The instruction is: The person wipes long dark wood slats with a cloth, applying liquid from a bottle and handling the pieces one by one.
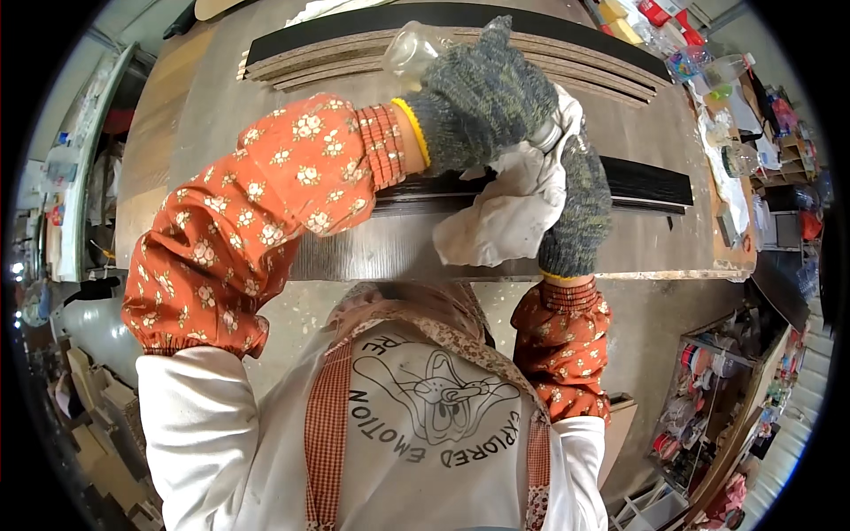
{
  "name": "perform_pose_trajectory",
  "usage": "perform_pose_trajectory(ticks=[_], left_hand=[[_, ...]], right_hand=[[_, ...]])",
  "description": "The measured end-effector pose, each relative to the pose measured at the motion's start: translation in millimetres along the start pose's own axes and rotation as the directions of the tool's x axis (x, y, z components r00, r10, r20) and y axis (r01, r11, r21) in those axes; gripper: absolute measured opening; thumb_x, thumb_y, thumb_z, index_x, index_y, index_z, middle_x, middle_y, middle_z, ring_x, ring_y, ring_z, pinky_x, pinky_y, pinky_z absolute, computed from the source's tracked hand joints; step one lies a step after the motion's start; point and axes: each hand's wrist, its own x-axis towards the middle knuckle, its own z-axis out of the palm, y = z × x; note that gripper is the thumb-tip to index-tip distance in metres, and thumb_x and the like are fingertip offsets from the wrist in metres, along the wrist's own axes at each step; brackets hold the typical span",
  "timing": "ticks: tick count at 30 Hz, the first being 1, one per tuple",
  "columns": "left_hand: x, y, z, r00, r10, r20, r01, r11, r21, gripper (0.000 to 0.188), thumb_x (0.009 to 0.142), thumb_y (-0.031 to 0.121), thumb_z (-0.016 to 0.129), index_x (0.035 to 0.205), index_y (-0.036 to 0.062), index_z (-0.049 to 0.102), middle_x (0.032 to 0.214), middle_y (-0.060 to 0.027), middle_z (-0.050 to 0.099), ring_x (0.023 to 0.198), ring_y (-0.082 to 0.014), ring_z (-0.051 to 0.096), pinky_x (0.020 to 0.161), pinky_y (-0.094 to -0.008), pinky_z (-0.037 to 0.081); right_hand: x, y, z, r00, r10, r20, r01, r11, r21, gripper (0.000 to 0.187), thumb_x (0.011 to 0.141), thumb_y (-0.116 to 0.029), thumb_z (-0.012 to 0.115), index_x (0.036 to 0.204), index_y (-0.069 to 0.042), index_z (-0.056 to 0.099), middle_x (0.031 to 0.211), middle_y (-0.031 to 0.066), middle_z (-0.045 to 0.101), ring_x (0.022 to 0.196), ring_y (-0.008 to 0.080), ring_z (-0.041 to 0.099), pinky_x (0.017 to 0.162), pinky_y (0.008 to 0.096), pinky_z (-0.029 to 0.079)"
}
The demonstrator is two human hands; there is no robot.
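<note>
My left hand [482,93], in a dark grey knit glove with a yellow cuff edge, is wrapped round a clear plastic bottle [413,51]. The bottle lies tilted, its neck pointing right against a white cloth [505,208]. That crumpled cloth is gripped by my right hand [577,199], gloved alike, and hangs down toward the table's near edge. Most of the right fingers are hidden behind the cloth and bottle neck. Below both hands lies a narrow black strip [646,184] on the table.
Beyond my hands, a stack of black-faced boards [575,49] with brown particle edges lies across the wooden table [328,257]. Plastic bottles [728,69] and clutter line the right side. A shelf [708,389] holding assorted items stands at lower right. Wood offcuts [97,398] are at lower left.
</note>
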Motion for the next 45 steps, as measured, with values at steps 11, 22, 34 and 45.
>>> perform_pose_trajectory(ticks=[11, 22, 34, 45], left_hand=[[-15, -41, 52, 0.978, -0.207, 0.021, 0.204, 0.937, -0.285, 0.044, 0.079, 0.044, 0.067, 0.109, 0.0119, 0.060, 0.096, -0.0118, 0.064, 0.096, -0.0264, 0.061, 0.090, -0.0407, 0.048], [-117, -90, 18, 0.749, -0.265, 0.607, 0.661, 0.356, -0.661, 0.061, 0.081, 0.042, 0.069, 0.128, 0.0099, 0.049, 0.116, -0.0133, 0.061, 0.105, -0.0245, 0.059, 0.094, -0.0385, 0.046], [-266, -34, -76, 0.652, -0.512, 0.559, 0.679, 0.065, -0.732, 0.092, 0.066, 0.013, 0.085, 0.142, 0.0077, 0.035, 0.140, -0.0122, 0.044, 0.127, -0.0235, 0.044, 0.106, -0.0369, 0.039], [-309, 10, 30, 0.651, -0.705, 0.282, 0.293, -0.109, -0.950, 0.081, 0.073, 0.020, 0.079, 0.139, 0.0022, 0.035, 0.128, -0.0129, 0.054, 0.112, -0.0213, 0.056, 0.094, -0.0319, 0.049]], right_hand=[[49, -21, -57, 0.954, 0.296, 0.045, -0.280, 0.829, 0.483, 0.031, 0.086, -0.006, 0.064, 0.116, 0.003, 0.061, 0.116, 0.0134, 0.064, 0.104, 0.0193, 0.060, 0.089, 0.0312, 0.047], [46, -54, -7, 0.810, -0.330, 0.484, 0.426, 0.899, -0.100, 0.036, 0.087, -0.029, 0.059, 0.120, -0.016, 0.060, 0.107, 0.0100, 0.062, 0.095, 0.0310, 0.058, 0.081, 0.0423, 0.046], [57, -5, -65, 0.967, 0.250, 0.041, -0.244, 0.873, 0.423, 0.039, 0.087, -0.016, 0.066, 0.122, 0.001, 0.058, 0.121, 0.0147, 0.061, 0.117, 0.0246, 0.055, 0.099, 0.0348, 0.042], [26, -175, 72, 0.654, -0.583, 0.482, 0.456, 0.812, 0.364, 0.045, 0.087, -0.022, 0.059, 0.131, -0.020, 0.051, 0.130, 0.0085, 0.054, 0.122, 0.0292, 0.050, 0.099, 0.0445, 0.042]])
